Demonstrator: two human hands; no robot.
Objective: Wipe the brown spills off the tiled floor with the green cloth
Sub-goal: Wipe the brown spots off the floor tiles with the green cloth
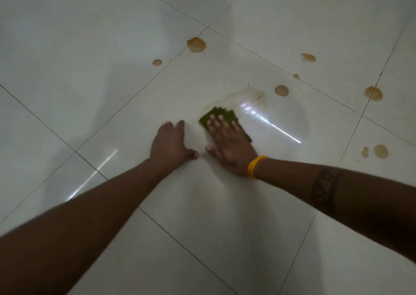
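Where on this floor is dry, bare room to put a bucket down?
Bare tiles lie left of the left hand, and below both arms. Right of the green cloth, brown spills crowd the floor.

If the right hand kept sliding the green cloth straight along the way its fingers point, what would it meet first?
Probably bare tile: the right hand on the green cloth points up-left, and the pale smear lies just right of that line. The large brown spill comes much later.

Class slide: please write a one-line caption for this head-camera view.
Right hand presses a green cloth flat on the tiled floor; brown spills remain beyond it.
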